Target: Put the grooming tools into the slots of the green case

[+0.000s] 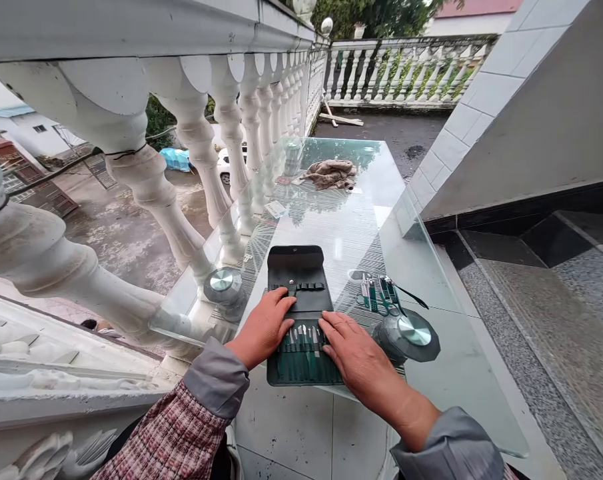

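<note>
A dark green manicure case (305, 380) lies unfolded on the glass table in front of me. Its lower half holds a row of slim metal grooming tools (304, 339) in green slots; the upper half has small elastic loops, mostly bare. My left hand (266, 327) rests on the case's left side, fingertips by the loops and thumb near the fold. On the right side lies my right hand (354, 347), fingers stretched over the edge beside the tools. Right of the case sit nail clippers (388, 291) and small scissors (381, 305) with green handles, in a loose cluster.
The glass table (341, 227) stands on faceted supports with round metal caps (415, 331). A crumpled brown cloth (330, 175) lies toward its far end, and a small white card (276, 209) at left. A white balustrade (181, 140) runs along the left; stone steps (546, 280) rise at right.
</note>
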`<act>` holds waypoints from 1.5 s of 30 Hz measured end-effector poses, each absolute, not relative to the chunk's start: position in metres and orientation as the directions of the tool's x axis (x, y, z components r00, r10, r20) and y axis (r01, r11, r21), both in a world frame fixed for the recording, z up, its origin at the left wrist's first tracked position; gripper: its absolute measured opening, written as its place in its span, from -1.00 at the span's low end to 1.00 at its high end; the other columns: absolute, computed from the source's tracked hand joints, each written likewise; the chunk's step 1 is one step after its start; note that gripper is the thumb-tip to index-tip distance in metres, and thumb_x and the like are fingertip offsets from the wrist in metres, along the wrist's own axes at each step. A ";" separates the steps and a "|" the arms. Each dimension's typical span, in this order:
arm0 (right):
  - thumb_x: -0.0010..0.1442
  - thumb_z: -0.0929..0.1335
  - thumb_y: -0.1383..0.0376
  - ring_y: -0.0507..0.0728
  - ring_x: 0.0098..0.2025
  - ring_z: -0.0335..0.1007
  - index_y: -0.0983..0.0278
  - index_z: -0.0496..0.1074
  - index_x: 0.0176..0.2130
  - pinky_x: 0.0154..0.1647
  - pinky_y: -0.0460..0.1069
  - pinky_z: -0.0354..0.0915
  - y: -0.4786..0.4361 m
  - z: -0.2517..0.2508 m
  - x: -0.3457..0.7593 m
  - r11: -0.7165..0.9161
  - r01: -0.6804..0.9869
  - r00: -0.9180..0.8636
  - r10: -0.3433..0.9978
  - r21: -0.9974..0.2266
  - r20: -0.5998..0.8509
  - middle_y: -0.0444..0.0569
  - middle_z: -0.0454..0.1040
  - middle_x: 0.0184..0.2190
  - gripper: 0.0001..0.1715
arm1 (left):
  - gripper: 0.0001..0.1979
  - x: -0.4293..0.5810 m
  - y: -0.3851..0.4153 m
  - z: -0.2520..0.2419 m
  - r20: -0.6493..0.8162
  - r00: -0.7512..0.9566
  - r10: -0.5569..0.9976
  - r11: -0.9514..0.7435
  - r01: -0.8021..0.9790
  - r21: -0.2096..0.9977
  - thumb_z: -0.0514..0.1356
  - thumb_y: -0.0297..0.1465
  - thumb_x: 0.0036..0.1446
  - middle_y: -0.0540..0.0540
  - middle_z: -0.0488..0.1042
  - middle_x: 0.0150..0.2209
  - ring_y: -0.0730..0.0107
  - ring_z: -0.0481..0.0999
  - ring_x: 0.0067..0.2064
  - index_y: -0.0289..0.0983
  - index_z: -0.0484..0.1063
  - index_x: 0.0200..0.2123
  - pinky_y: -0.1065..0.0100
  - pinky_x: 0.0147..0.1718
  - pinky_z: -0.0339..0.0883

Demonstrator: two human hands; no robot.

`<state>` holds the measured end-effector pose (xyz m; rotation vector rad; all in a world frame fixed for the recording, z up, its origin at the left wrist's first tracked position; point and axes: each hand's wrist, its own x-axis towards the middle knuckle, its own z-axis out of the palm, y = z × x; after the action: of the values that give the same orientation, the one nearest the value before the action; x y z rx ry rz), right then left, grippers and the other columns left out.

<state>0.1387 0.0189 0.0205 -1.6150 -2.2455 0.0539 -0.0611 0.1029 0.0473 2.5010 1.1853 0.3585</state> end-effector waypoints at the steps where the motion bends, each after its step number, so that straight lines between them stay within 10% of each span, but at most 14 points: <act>1: 0.24 0.17 0.32 0.22 0.15 0.18 0.31 0.34 0.06 0.11 0.17 0.23 0.021 0.022 0.142 0.326 0.915 -0.251 0.921 -0.239 0.297 0.12 0.32 0.10 -0.57 | -0.62 -0.060 0.105 0.045 0.085 0.622 0.779 -0.596 0.691 0.409 0.16 -0.47 0.13 -0.25 0.21 0.15 0.12 0.21 0.17 -0.32 0.27 0.04 0.11 0.14 0.16; 12: 0.27 0.17 0.26 0.27 0.21 0.04 0.29 0.25 0.12 0.18 0.23 0.03 0.031 0.005 0.205 0.074 0.997 -0.070 0.897 0.008 0.437 0.08 0.23 0.17 -0.55 | -0.40 -0.060 0.089 0.044 0.190 0.651 0.735 -0.673 0.669 0.315 0.18 -0.20 0.13 -0.28 0.08 0.24 0.05 0.07 0.26 -0.29 0.12 0.18 0.02 0.18 0.07; 27: 0.23 0.18 0.05 0.30 0.21 0.00 0.25 0.20 0.13 0.16 0.27 -0.04 0.062 0.007 0.239 -0.019 0.997 0.049 0.892 -0.072 0.450 0.13 0.20 0.17 -0.44 | -0.12 -0.054 0.073 0.036 0.163 0.815 0.556 -0.829 0.532 0.171 0.04 0.14 0.02 -0.35 -0.01 0.27 -0.06 -0.10 0.30 -0.36 0.03 0.23 -0.07 0.21 -0.08; 35: 0.06 0.33 -0.01 0.19 -0.22 0.26 0.22 0.39 -0.31 -0.26 0.04 0.21 0.031 0.027 0.268 -0.159 0.961 0.224 0.926 -0.224 0.305 -0.01 0.39 -0.33 -0.63 | -0.03 -0.054 0.074 0.038 0.168 0.864 0.475 -0.880 0.467 0.090 0.01 0.22 -0.05 -0.35 -0.04 0.28 -0.06 -0.13 0.31 -0.35 0.03 0.24 -0.07 0.22 -0.15; 45: 0.08 0.29 0.02 0.17 -0.25 0.26 0.22 0.37 -0.38 -0.33 0.01 0.16 0.036 0.030 0.275 -0.235 0.922 0.328 0.895 -0.306 0.302 -0.03 0.39 -0.36 -0.69 | 0.05 -0.052 0.084 0.037 0.202 0.846 0.494 -0.868 0.492 0.063 -0.04 0.28 -0.15 -0.38 0.07 0.24 -0.09 -0.05 0.29 -0.40 0.08 0.21 -0.08 0.20 -0.12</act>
<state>0.2753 0.0356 0.0296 -2.1736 -1.6020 -0.0869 -0.0519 0.0841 0.0372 3.0090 0.8042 0.3327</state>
